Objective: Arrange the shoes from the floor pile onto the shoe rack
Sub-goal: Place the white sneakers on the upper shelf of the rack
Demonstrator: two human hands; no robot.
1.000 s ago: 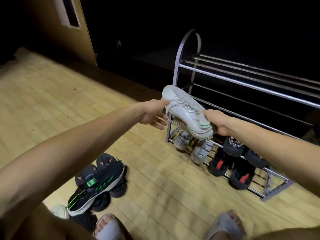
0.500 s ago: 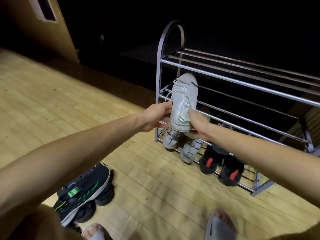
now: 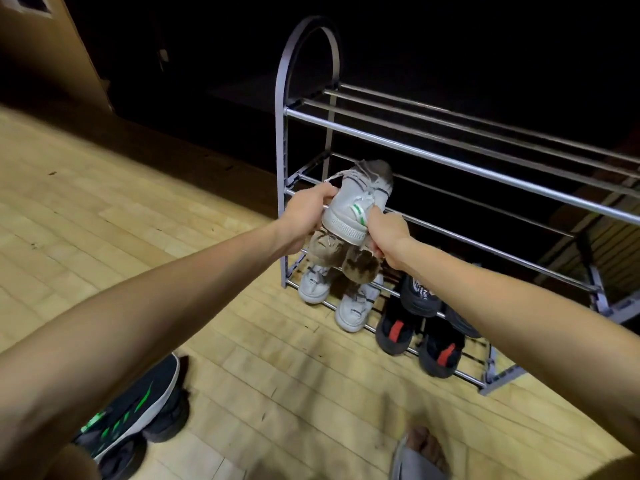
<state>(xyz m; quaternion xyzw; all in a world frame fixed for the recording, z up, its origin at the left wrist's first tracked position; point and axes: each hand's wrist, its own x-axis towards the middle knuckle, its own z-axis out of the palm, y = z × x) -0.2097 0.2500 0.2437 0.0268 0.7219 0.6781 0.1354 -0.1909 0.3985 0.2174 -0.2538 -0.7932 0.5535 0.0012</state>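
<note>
Since the earlier frame we have pushed the white shoe toe-first onto the middle shelf at centre frame, heel toward us. Our left hand grips its side and our right hand pinches the heel, steering it over the rack bars. Its green heel tab's writing is unreadable. Lower right, black shoes already stand in pairs.

second white sneaker under the upper white sneaker: shadowed, blurred, shape unclear. right hand fingers hidden behind the shoes. black sneaker with green stripes half covered by left forearm. silver metal shoe rack cut off at right edge. grey slipper cut off at bottom edge.
</note>
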